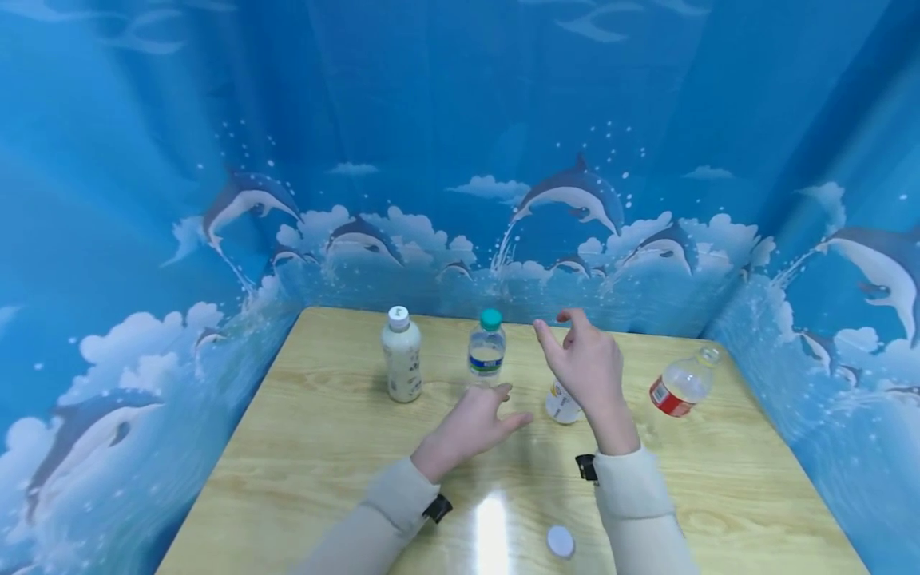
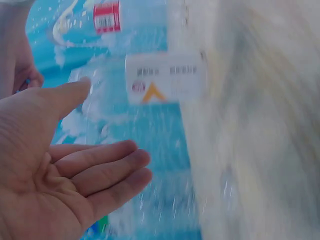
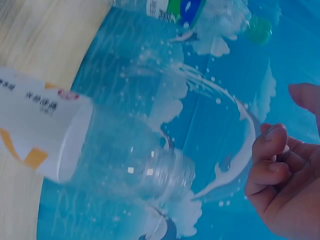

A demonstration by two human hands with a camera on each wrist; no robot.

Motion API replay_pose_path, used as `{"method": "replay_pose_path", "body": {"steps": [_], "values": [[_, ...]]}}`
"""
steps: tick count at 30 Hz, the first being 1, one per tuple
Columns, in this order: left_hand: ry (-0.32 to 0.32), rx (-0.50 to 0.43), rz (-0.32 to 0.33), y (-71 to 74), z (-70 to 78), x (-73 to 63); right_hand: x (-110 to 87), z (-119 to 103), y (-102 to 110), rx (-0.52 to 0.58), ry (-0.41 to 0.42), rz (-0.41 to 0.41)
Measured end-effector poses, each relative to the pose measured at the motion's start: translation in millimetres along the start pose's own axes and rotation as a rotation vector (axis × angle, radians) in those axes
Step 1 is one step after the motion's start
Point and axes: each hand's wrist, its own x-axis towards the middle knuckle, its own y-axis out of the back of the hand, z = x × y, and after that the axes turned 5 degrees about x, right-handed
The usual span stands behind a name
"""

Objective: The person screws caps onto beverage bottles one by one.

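Note:
A clear plastic bottle (image 1: 561,405) with a white label stands upright on the table, partly hidden behind my right hand (image 1: 591,369). Its bare neck shows no cap in the right wrist view, where the label (image 3: 45,127) has orange marks. My right hand is raised near the bottle's top, fingers bent, thumb apart, nothing held. To the bottle's left my left hand (image 1: 470,425) reaches over the table with fingers extended and the thumb spread toward it, touching nothing. Close beyond the left hand is a water bottle (image 1: 487,351) with a green cap.
On the left stands a pale patterned bottle (image 1: 402,363) with a white cap. A clear bottle with a red label (image 1: 680,387) is at the right. Near the front of the wooden table (image 1: 287,479) lies a white round cap (image 1: 561,542). Dolphin-print curtains (image 1: 431,120) surround the table.

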Motion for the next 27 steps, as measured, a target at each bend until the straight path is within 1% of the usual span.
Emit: {"method": "replay_pose_path", "body": {"steps": [3, 5, 7, 9, 12, 15, 21, 25, 27], "values": [[-0.003, -0.053, 0.016, -16.2, 11.5, 10.6, -2.6, 8, 7, 0.002, -0.006, 0.055], [0.001, -0.114, 0.026, -26.0, 18.0, 18.4, -3.4, 13, 11, 0.003, -0.014, 0.094], [0.006, -0.163, 0.040, -34.1, 23.9, 26.1, -4.2, 18, 14, 0.003, -0.032, 0.126], [0.021, -0.188, 0.055, -41.2, 28.4, 32.5, -5.0, 22, 15, 0.004, -0.050, 0.150], [0.060, -0.198, 0.086, -50.1, 32.1, 39.2, -6.7, 28, 15, 0.010, -0.068, 0.161], [0.091, -0.200, 0.106, -60.1, 38.0, 47.3, -9.4, 34, 21, -0.001, -0.090, 0.169], [0.133, -0.199, 0.152, -74.7, 37.5, 60.8, -13.0, 44, 20, -0.003, -0.110, 0.198], [0.167, -0.201, 0.138, -79.0, 38.6, 67.2, -14.5, 48, 20, 0.003, -0.125, 0.200], [0.173, -0.210, 0.129, -79.6, 39.4, 69.5, -15.8, 48, 20, 0.004, -0.136, 0.197]]}}
